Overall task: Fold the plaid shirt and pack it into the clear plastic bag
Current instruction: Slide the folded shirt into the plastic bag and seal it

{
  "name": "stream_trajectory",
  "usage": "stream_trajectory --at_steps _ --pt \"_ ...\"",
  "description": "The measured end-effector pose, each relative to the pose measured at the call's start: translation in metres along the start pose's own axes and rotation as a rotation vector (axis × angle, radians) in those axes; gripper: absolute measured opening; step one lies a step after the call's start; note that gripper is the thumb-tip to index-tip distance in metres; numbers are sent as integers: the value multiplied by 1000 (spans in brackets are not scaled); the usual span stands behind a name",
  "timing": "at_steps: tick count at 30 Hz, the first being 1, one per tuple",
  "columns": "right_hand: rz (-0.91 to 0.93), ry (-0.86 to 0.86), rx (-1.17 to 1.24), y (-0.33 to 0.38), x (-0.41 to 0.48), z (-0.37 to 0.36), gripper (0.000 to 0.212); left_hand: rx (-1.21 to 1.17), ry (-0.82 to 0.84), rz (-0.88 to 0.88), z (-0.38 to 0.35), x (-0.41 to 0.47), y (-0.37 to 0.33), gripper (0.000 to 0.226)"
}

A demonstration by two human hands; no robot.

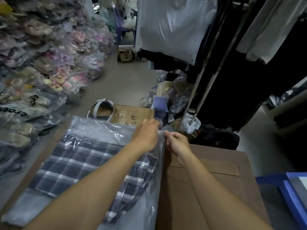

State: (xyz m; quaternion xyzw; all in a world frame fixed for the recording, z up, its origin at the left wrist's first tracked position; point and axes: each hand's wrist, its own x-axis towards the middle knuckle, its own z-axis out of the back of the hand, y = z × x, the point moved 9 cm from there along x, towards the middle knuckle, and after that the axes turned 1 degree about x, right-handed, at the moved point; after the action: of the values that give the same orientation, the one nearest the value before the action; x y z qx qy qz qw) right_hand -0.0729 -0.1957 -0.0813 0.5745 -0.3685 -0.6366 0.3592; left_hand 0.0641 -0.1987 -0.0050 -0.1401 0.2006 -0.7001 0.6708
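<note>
Although the plaid shirt (79,165) lay soft and light inside the slippery clear plastic bag (99,130), lower left, the right hand (177,143) pinched its edge; the left hand (146,135) pressed flat, fingers hidden.

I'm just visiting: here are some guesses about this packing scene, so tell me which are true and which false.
1. The plaid shirt lies inside the clear plastic bag. True.
2. The right hand pinches the bag's edge. True.
3. The left hand holds scissors. False: it is at the bag's far corner, with no tool.
4. The bag rests on the floor. False: it lies on a brown cardboard surface.
5. A sandal lies beyond the bag. True.
</note>
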Motion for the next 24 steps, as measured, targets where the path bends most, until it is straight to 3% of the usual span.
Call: stream_trajectory --at_steps 3,7,15,19,24 --pt "21 -8 -15 3 3 0 21 29 175 15 -20 28 8 25" --pt "73 -7 -20 8 3 3 21 -183 313 -31 -29 38 5 16" --pt "258 -18 -344 4 -11 -5 34 -281 142 36 -26 48 17 17" --pt "159 59 -424 -20 -29 -4 32 -272 94 67 -22 49 20 18" --pt "-21 281 -472 -52 -64 2 26 -271 35 137 -12 51 18 18"
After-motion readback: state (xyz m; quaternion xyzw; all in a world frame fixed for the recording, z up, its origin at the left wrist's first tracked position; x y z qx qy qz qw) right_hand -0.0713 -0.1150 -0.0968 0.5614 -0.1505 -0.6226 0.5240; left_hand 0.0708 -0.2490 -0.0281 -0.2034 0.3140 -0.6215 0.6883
